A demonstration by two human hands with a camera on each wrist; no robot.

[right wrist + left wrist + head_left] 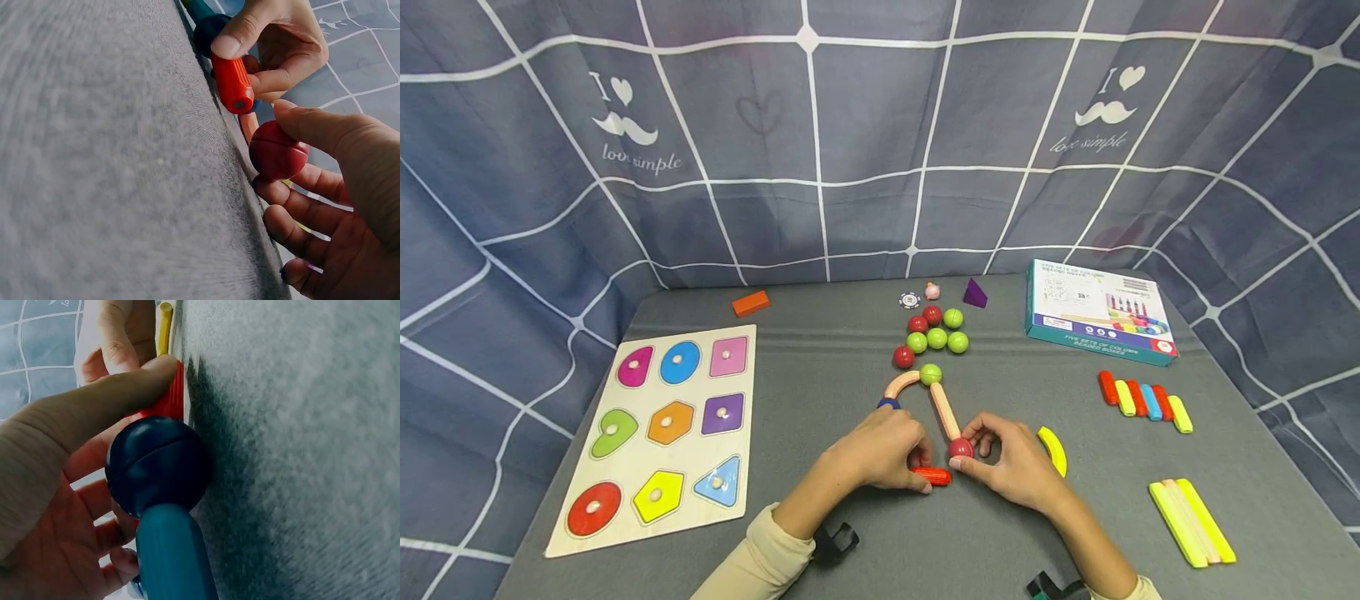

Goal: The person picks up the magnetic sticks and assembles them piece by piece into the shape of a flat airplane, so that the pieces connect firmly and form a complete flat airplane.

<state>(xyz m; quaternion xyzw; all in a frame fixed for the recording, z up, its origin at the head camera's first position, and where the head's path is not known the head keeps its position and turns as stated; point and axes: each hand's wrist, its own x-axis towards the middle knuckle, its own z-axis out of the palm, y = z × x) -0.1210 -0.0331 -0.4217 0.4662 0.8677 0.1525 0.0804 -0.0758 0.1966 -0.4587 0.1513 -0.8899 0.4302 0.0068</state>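
My left hand [886,446] pinches a short ridged red magnetic rod [934,476] between thumb and fingers, low over the table. Up close in the left wrist view, a dark blue ball [156,469] with a teal rod [175,553] sits at that rod's rear end. With thumb and fingertips, my right hand [1011,462] holds a red ball [961,449], beside the red rod's free end. A straight peach rod [945,411] runs from this ball up to a green ball [930,374]. From there, a curved peach rod [901,384] leads down to a navy ball [889,402], partly hidden by my left hand.
Beyond the hands lie several red and green balls [937,337]. A yellow curved rod [1053,451] is right of my right hand, with coloured rods [1153,402] and yellow sticks [1192,522] farther right. A shape puzzle board [688,433] lies left; a box [1101,310] stands back right.
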